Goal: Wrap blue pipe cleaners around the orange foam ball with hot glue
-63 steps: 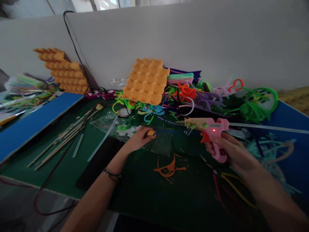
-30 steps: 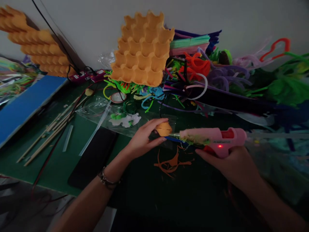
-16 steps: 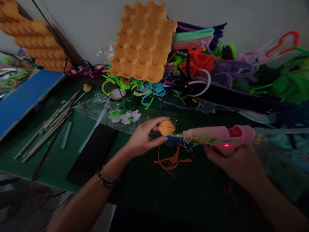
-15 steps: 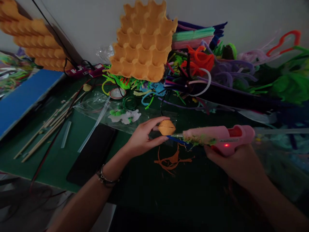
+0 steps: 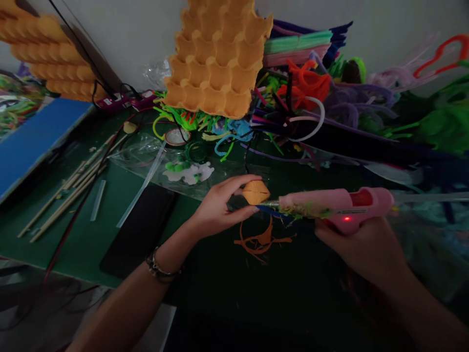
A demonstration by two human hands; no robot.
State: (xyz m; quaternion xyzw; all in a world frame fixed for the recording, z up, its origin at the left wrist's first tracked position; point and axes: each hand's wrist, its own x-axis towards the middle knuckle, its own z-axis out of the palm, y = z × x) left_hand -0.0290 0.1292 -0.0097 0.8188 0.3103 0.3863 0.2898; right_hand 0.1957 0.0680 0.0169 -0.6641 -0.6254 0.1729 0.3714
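My left hand (image 5: 216,205) pinches a small orange cup-shaped piece (image 5: 255,191) between thumb and fingers, just above the green mat (image 5: 110,230). My right hand (image 5: 362,249) grips a pink glue gun (image 5: 337,205) with a red light lit on its side. The gun lies level, its nozzle pointing left and touching the orange piece. A dark blue wire runs under the nozzle. Orange scraps (image 5: 262,240) lie on the mat just below the two hands.
An orange egg tray (image 5: 218,58) leans against the white wall, a second one (image 5: 54,63) at far left. A heap of coloured pipe cleaners (image 5: 330,107) fills the back right. Wooden sticks (image 5: 69,190), a blue board (image 5: 32,142), a clear plastic bag (image 5: 176,168) and a black phone (image 5: 141,230) lie to the left.
The glue gun swung from pointing away to lying level, its nozzle now meeting the orange piece. My left hand lifted the piece slightly and turned it. The view moved closer and lower.
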